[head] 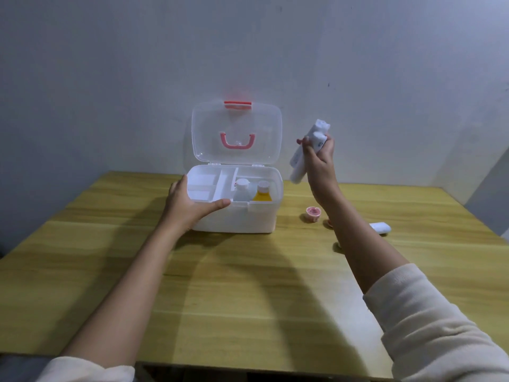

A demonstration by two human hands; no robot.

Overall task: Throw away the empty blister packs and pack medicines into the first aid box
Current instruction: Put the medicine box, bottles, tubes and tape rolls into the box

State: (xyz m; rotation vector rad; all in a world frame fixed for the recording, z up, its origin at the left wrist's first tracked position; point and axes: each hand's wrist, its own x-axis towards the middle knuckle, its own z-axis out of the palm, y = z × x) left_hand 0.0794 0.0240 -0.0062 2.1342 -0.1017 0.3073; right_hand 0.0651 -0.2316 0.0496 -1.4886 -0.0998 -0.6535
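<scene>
The white first aid box [237, 219] stands open at the table's far middle, its clear lid [237, 133] upright with a pink handle. Inside, a white divided tray [209, 183] fills the left part; a clear bottle [243, 192] and a yellow bottle [263, 192], both with white caps, stand on the right. My left hand [190, 204] grips the box's front left corner and the tray's edge. Raised to the right of the box, my right hand [319, 158] is shut on white tubes [304, 154], blurred.
On the wooden table [248, 285] right of the box lie a small pink cup [313, 213], a white tube or roll [381, 228], and small pinkish items partly hidden behind my right forearm. A pale wall stands right behind the table.
</scene>
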